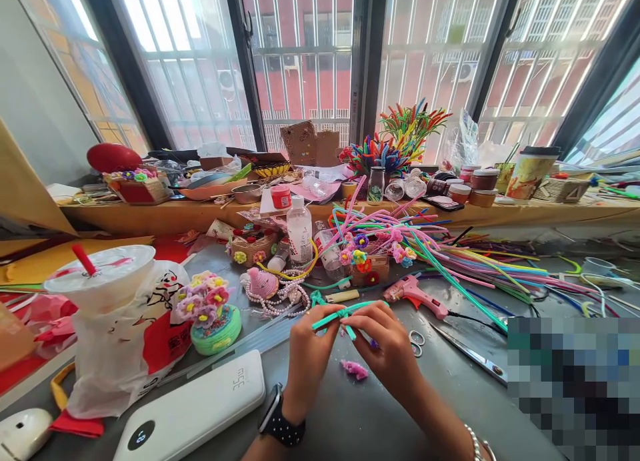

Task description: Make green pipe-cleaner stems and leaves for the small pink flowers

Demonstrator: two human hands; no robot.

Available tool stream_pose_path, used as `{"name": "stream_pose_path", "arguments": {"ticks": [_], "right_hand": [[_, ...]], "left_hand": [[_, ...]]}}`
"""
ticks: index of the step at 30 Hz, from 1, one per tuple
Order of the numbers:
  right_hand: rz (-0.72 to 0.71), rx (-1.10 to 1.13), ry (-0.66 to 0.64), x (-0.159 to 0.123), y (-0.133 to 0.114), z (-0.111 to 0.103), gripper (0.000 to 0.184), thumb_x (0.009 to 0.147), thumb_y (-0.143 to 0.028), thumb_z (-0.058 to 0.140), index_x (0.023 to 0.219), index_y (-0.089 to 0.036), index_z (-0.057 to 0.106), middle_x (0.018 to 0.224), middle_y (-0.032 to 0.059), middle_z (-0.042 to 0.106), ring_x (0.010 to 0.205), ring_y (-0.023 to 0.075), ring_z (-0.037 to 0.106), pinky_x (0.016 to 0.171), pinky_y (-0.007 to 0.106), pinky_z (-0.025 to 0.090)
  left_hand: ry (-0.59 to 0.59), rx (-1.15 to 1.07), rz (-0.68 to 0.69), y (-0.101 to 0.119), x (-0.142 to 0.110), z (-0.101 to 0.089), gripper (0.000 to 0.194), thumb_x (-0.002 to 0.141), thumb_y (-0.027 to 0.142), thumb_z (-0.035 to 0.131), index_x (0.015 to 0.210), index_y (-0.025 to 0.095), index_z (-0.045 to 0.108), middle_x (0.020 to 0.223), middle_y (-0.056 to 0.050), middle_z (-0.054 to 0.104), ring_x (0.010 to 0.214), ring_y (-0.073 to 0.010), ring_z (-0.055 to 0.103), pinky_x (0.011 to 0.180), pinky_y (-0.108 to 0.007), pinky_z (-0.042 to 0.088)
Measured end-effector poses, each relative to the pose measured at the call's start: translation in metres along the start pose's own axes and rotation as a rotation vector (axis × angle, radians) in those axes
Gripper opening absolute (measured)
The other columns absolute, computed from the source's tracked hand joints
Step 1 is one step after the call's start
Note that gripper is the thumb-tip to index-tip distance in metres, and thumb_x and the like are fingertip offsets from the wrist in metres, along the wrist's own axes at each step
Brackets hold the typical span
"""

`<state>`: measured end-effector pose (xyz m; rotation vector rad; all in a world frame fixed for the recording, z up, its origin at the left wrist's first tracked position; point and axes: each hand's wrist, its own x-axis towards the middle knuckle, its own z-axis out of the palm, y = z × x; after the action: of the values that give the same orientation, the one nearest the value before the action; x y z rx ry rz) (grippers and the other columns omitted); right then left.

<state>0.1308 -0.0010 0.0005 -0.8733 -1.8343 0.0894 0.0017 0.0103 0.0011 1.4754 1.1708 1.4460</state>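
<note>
Fingers of our left hand (pixel 313 347) and right hand (pixel 387 344) pinch crossed green pipe cleaners (pixel 327 319) above the desk (pixel 360 421), left of the pink glue gun (pixel 423 297); gripping close to the crossing should keep it firm.

Two grips (pixel 311 341), one glue gun (pixel 416 295), one power bank (pixel 200 407), one smartwatch (pixel 273 409)

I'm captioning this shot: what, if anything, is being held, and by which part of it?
Green pipe cleaner, held near where its lengths cross, by the left hand and right hand; exact contact is partly hidden.
</note>
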Motion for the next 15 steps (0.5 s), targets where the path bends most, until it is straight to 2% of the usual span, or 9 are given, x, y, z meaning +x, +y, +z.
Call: {"name": "stream_pose_path", "arguments": {"ticks": [4, 7, 11, 15], "right_hand": [[0.104, 0.057, -0.029, 0.004, 0.0, -0.009, 0.012, 0.075, -0.013, 0.05, 0.074, -0.018, 0.061, 0.065, 0.0027, 0.059, 0.064, 0.0149, 0.049, 0.059, 0.027, 0.041], [0.241, 0.137, -0.09, 0.009, 0.002, -0.019, 0.009, 0.074, -0.019, 0.053, 0.067, -0.017, 0.059, 0.06, 0.0011, 0.055, 0.059, 0.0134, 0.048, 0.055, 0.025, 0.039], [0.506, 0.398, -0.197, 0.013, 0.008, -0.028, 0.016, 0.071, -0.029, 0.057, 0.062, -0.016, 0.057, 0.057, -0.0002, 0.054, 0.055, 0.0119, 0.047, 0.051, 0.023, 0.036], [0.736, 0.727, -0.243, 0.013, 0.016, -0.026, 0.02, 0.066, -0.033, 0.061, 0.061, -0.015, 0.056, 0.057, -0.001, 0.056, 0.053, 0.0101, 0.048, 0.05, 0.022, 0.034]], "left_hand": [[-0.131, 0.149, 0.176, -0.001, 0.002, -0.003, 0.016, 0.067, 0.019, 0.058, 0.077, 0.026, 0.069, 0.073, -0.002, 0.066, 0.07, -0.0183, 0.056, 0.066, -0.024, 0.039], [-0.271, 0.203, 0.239, 0.002, 0.005, -0.006, 0.018, 0.07, 0.019, 0.055, 0.08, 0.026, 0.068, 0.075, -0.004, 0.066, 0.068, -0.0181, 0.056, 0.064, -0.024, 0.04], [-0.412, 0.159, 0.224, 0.009, 0.006, -0.01, 0.016, 0.071, 0.019, 0.055, 0.077, 0.023, 0.069, 0.072, -0.006, 0.065, 0.066, -0.0181, 0.057, 0.062, -0.025, 0.042], [-0.451, 0.014, 0.109, 0.012, 0.004, -0.011, 0.008, 0.066, 0.019, 0.06, 0.067, 0.02, 0.068, 0.067, -0.006, 0.065, 0.064, -0.0176, 0.057, 0.062, -0.025, 0.043]]}}
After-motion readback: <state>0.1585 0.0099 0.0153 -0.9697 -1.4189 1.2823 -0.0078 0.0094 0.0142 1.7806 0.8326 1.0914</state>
